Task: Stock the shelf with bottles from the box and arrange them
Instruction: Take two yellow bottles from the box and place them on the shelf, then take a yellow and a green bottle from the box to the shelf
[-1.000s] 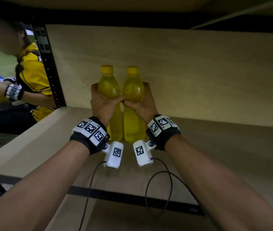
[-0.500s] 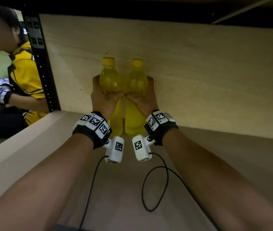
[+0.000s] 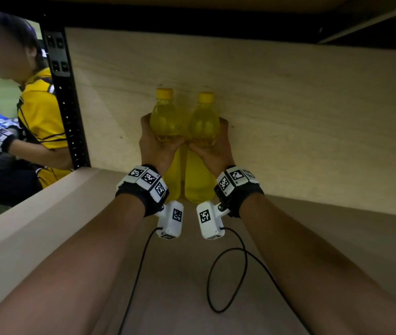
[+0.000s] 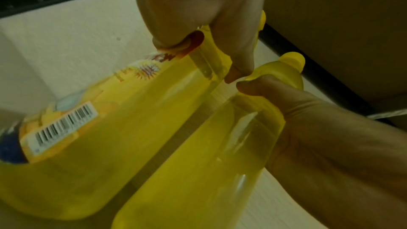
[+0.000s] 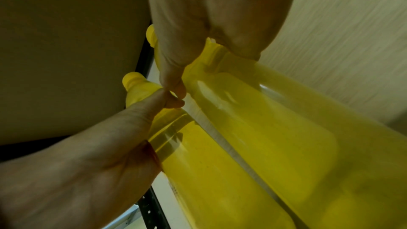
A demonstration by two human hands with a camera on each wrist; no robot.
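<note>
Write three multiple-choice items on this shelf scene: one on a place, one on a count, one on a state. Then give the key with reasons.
1. Where are the two yellow bottles?
A. At the shelf's back panel
B. At the shelf's front edge
C. Inside a box

2. How many bottles are held?
A. One
B. Two
C. Four

3. How are the bottles sealed?
A. Caps off
B. Yellow caps on
C. Corked

Key:
1 A: the left bottle and right bottle stand against the back panel.
2 B: the left hand grips one, the right hand the other.
3 B: the left bottle's cap and the right bottle's cap sit on the necks.
</note>
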